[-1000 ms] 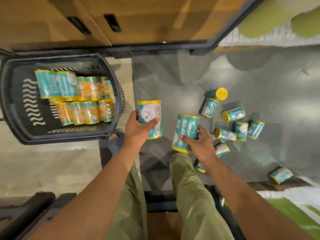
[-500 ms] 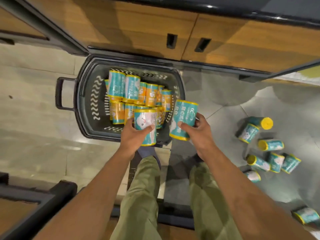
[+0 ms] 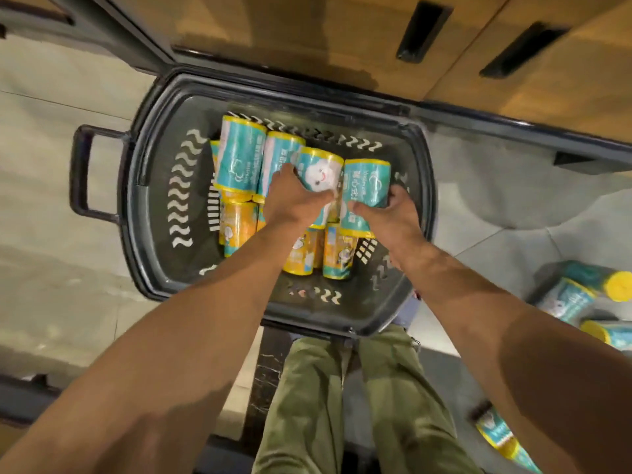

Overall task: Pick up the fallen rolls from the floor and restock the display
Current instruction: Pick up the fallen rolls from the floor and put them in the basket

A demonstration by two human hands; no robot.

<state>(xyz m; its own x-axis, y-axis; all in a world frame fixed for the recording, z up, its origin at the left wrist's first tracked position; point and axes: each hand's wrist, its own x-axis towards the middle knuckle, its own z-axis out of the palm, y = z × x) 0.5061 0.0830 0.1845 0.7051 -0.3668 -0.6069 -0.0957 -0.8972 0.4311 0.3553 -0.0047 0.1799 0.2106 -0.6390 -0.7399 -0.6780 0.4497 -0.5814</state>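
Over basket (image 3: 154,159), rolls (image 3: 321,173) between curled fingers (image 3: 397,197)

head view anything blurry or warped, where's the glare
Head view: the wide lens bows the rim of the basket and stretches the forearms. Head view: motion blur smears the fallen rolls at right; the cloud-face roll in the left hand and teal roll in the right hand read sharp. Head view: warm light, dull sheen on the wooden cabinet, no hard glare.

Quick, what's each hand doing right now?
Left hand: holding the cloud-face roll.
Right hand: holding the lettered teal roll.
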